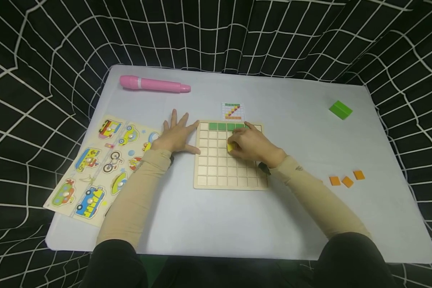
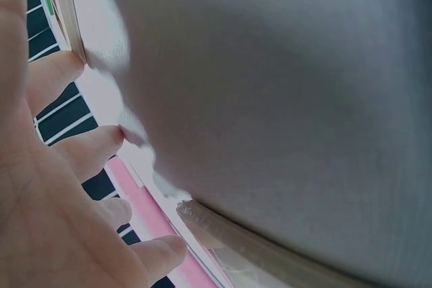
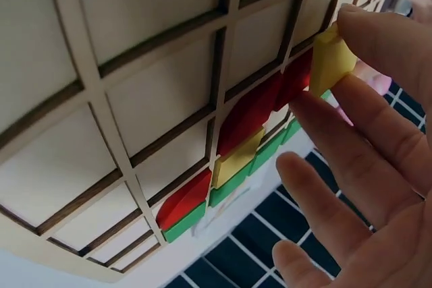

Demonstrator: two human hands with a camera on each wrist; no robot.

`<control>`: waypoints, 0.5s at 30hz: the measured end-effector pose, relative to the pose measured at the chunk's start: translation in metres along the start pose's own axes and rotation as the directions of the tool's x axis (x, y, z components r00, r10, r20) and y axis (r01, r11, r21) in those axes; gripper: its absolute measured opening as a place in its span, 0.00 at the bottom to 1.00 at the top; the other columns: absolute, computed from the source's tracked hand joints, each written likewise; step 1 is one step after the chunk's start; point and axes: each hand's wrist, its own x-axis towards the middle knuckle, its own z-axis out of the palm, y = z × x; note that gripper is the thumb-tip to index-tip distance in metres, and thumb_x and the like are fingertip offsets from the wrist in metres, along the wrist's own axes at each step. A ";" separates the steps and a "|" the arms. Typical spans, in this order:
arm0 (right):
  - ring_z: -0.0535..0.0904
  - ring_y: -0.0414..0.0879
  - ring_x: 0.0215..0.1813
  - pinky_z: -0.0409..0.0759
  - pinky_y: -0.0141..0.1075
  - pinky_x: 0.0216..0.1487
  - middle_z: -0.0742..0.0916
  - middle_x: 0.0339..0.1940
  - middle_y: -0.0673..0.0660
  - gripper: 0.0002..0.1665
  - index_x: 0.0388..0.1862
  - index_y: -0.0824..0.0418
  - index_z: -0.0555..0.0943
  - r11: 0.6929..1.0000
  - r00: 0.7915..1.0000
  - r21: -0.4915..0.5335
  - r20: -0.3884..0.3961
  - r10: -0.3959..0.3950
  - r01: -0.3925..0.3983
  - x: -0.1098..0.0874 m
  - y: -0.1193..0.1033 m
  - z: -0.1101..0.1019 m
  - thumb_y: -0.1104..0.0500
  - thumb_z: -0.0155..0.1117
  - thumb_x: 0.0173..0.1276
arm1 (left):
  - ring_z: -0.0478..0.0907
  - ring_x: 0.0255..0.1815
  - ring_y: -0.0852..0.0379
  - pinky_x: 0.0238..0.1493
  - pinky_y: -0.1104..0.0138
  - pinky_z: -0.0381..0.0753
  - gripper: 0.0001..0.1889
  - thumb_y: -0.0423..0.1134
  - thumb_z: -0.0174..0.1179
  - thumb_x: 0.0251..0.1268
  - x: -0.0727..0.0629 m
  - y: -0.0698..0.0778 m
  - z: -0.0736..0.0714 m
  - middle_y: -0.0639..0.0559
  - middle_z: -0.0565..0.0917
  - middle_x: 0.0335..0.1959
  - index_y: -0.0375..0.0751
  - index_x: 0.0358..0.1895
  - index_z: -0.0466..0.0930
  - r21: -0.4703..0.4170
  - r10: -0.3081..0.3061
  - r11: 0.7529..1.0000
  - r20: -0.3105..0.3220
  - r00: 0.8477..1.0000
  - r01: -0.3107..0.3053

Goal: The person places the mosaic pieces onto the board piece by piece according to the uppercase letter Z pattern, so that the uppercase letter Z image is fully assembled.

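A wooden grid board (image 1: 231, 187) lies on the table with a row of green tiles (image 1: 222, 127) along its far side. Between thumb and fingers my right hand (image 1: 253, 143) pinches a yellow tile (image 3: 329, 62) over the middle cells. Red tiles (image 3: 246, 112) and another yellow tile (image 3: 236, 160) sit in nearby cells in the right wrist view; the hand hides most of these in the head view. Fingers spread, my left hand (image 1: 174, 135) touches the board's left edge. Behind the board lies a small pattern card (image 1: 233, 111) with coloured squares.
A vehicle picture puzzle (image 1: 104, 148) lies to the left, partly under the left forearm. Toward the back left is a pink toy microphone (image 1: 155, 85). Green pieces (image 1: 341, 110) lie at the far right, and several orange tiles (image 1: 335, 181) near the right forearm.
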 end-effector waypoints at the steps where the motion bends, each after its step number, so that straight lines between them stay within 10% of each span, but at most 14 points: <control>1: 0.82 0.59 0.68 0.58 0.69 0.81 0.92 0.36 0.52 0.09 0.43 0.58 0.88 1.000 1.000 0.001 -0.001 0.002 -0.002 -0.001 -0.001 0.000 0.56 0.69 0.66 | 0.17 0.84 0.27 0.80 0.27 0.32 0.59 0.63 0.74 0.54 0.000 0.000 0.000 0.36 0.37 0.87 0.52 0.85 0.49 0.002 -0.001 1.000 0.001 1.000 0.001; 7: 0.85 0.53 0.53 0.60 0.64 0.82 0.92 0.44 0.56 0.15 0.47 0.62 0.89 0.999 0.999 0.046 -0.030 0.019 -0.018 -0.005 -0.001 0.002 0.56 0.72 0.64 | 0.17 0.84 0.28 0.81 0.28 0.31 0.59 0.63 0.74 0.54 0.001 0.001 0.001 0.36 0.36 0.87 0.52 0.85 0.48 0.007 -0.006 1.000 0.006 1.000 0.006; 15: 0.82 0.57 0.68 0.56 0.66 0.83 0.92 0.55 0.58 0.19 0.52 0.61 0.88 0.996 0.996 0.042 -0.006 0.084 -0.084 -0.007 -0.002 0.001 0.53 0.71 0.65 | 0.16 0.84 0.28 0.81 0.28 0.31 0.59 0.63 0.74 0.54 0.000 0.002 -0.001 0.36 0.37 0.87 0.52 0.85 0.49 -0.007 -0.011 1.000 0.005 1.000 0.011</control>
